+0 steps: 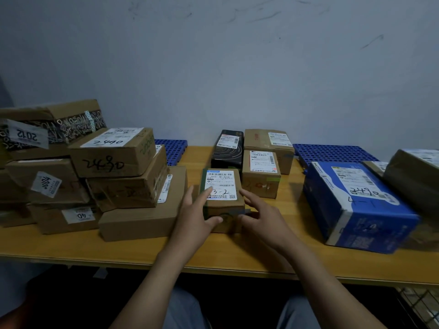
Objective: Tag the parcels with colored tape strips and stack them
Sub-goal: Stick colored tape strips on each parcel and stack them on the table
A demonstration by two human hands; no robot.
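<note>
A small brown parcel with a white label marked "3-2" stands on the wooden table, a dark green tape strip running down its left edge. My left hand touches its left side, fingers straight over the label edge, thumb on the front face. My right hand sits at its right side, fingers relaxed, fingertips by the front right corner. Neither hand grips it.
A tall stack of brown parcels fills the left of the table. Behind the small parcel stand a black box and two brown boxes. A blue box lies at the right. Blue perforated mats lean by the wall.
</note>
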